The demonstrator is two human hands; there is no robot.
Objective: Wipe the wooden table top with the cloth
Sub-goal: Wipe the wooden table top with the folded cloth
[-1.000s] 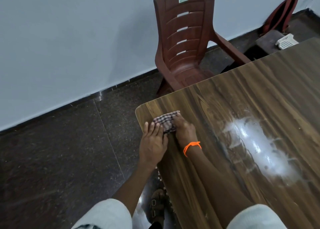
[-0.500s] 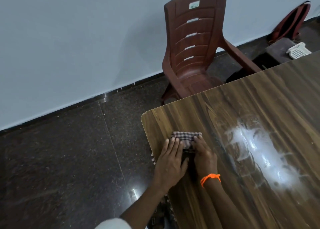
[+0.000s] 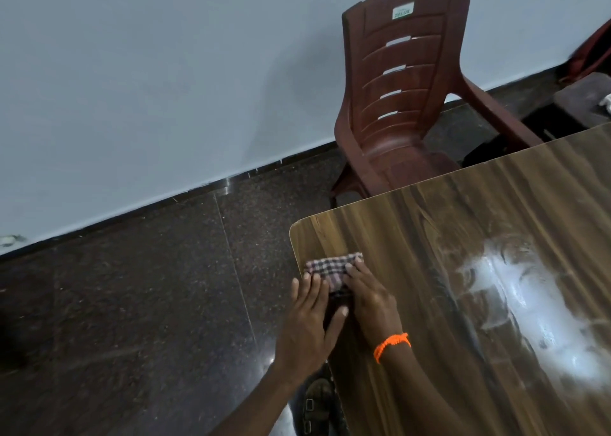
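Cloth (image 3: pixel 332 269): checked, folded, lying at the table's left edge near the far left corner
Right hand (image 3: pixel 369 298): flat, fingers straight, pressing on the cloth; orange band (image 3: pixel 391 345) at the wrist
Left hand (image 3: pixel 309 320): flat, fingers straight, at the table edge just left of the right hand, fingertips touching the cloth
Table (image 3: pixel 429 244): wood grain, white glare on the right
Chair (image 3: pixel 396 105): brown plastic, beyond the far edge
Sandal (image 3: pixel 314 409): on the floor below the near left edge
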